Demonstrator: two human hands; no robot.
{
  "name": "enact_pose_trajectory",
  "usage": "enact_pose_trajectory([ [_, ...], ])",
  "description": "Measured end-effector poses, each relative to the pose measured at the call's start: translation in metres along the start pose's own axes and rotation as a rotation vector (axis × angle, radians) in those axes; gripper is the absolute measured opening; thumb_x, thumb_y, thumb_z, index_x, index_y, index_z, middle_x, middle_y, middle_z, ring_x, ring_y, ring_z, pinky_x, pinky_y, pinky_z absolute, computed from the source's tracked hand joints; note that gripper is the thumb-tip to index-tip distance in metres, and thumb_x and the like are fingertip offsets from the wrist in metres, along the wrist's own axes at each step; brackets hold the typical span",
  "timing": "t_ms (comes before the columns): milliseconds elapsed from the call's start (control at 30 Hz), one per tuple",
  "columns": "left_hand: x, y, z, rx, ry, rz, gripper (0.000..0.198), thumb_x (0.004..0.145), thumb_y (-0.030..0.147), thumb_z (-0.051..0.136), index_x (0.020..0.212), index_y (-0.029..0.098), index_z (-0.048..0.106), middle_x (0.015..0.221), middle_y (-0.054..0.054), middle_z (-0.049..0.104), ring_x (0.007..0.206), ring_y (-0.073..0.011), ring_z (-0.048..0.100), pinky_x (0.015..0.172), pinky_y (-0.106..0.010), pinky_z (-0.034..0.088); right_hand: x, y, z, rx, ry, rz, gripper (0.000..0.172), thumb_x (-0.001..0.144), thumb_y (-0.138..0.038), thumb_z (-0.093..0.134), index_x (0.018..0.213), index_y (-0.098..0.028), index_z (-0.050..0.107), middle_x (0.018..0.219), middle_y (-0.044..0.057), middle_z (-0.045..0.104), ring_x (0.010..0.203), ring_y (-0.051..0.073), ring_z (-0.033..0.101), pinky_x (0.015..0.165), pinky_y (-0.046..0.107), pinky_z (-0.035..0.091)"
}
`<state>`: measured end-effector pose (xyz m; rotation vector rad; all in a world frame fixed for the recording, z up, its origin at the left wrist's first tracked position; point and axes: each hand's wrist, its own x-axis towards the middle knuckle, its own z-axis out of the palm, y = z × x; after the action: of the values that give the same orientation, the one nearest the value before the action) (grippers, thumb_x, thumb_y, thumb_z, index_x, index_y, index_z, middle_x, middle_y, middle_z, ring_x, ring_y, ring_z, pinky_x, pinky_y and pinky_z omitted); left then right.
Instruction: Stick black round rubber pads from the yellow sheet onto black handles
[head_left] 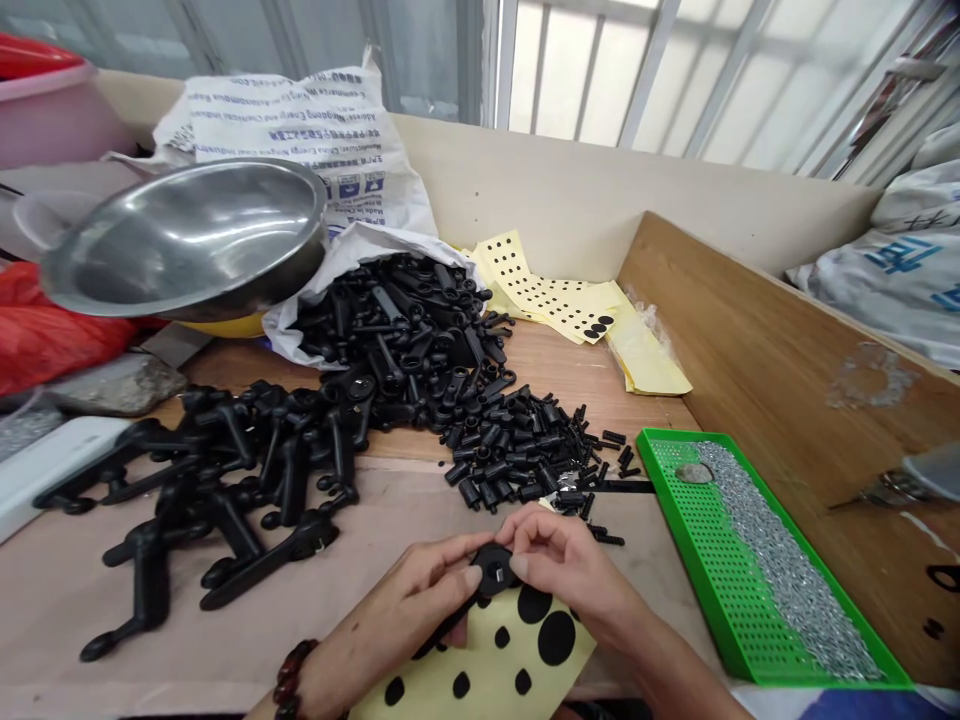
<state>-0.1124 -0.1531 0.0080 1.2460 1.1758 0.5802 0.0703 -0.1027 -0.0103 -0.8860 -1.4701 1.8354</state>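
Observation:
My left hand point(409, 605) grips a black plastic crank handle point(496, 573), thumb on its round end, which has a small light-coloured square at its centre. Pressed together at the right edge of that round end are the thumb and fingers of my right hand point(566, 565); whether a small piece is also between them is hidden. Under both hands is a yellow sheet point(480, 695) of black round stickers, large and small. Left of my hands lie several finished-looking black crank handles point(232, 520) with knobs. Small black cylindrical sleeves point(517, 450) are heaped just beyond my fingers.
A white sack point(300, 150) spills black handle parts point(405, 320) across the table. A steel bowl point(195, 235) stands at the left. More sticker sheets point(540, 290) lie at the back. On the right, a green perforated tray point(686, 560) holds small metal pieces beside a wooden board point(757, 350).

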Motion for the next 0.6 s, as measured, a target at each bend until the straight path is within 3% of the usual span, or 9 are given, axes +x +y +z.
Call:
enact_pose_trajectory([
  [200,0.001,-0.002,0.003,-0.047,0.075,-0.034,0.043,0.085,0.041,0.048,0.119,0.015,0.054,0.070,0.001,0.056,0.059,-0.0116,0.047,0.054,-0.020,0.037,0.001,0.003,0.000,-0.072,0.011,-0.043,0.011,0.065,-0.020,0.061,0.062,-0.018,0.051,0.087,0.004,0.053,0.078,0.016,0.052,0.068,0.027,0.043],
  [433,0.010,-0.028,0.016,-0.099,0.277,0.057,0.034,0.081,0.045,0.054,0.097,0.016,0.061,0.057,0.007,0.045,0.045,-0.0080,0.041,0.040,-0.017,0.034,-0.001,0.007,0.003,-0.373,0.089,-0.222,0.011,0.068,-0.010,0.054,0.060,-0.018,0.053,0.077,0.003,0.058,0.075,0.016,0.055,0.069,0.027,0.043],
  [500,0.010,-0.032,0.018,-0.114,0.302,0.062,0.033,0.081,0.046,0.055,0.095,0.016,0.061,0.058,0.006,0.047,0.045,-0.0079,0.041,0.040,-0.017,0.036,-0.004,0.006,0.001,-0.311,0.051,-0.169,0.010,0.072,-0.014,0.057,0.063,-0.018,0.057,0.081,0.004,0.060,0.078,0.016,0.057,0.071,0.027,0.043],
  [600,0.007,-0.034,0.018,-0.163,0.337,0.068,0.034,0.079,0.047,0.057,0.096,0.017,0.060,0.063,0.004,0.054,0.046,-0.0078,0.043,0.042,-0.017,0.038,-0.009,0.007,-0.003,0.021,-0.047,0.023,0.016,0.078,-0.030,0.061,0.076,-0.015,0.066,0.086,0.007,0.064,0.080,0.018,0.059,0.073,0.030,0.045],
])
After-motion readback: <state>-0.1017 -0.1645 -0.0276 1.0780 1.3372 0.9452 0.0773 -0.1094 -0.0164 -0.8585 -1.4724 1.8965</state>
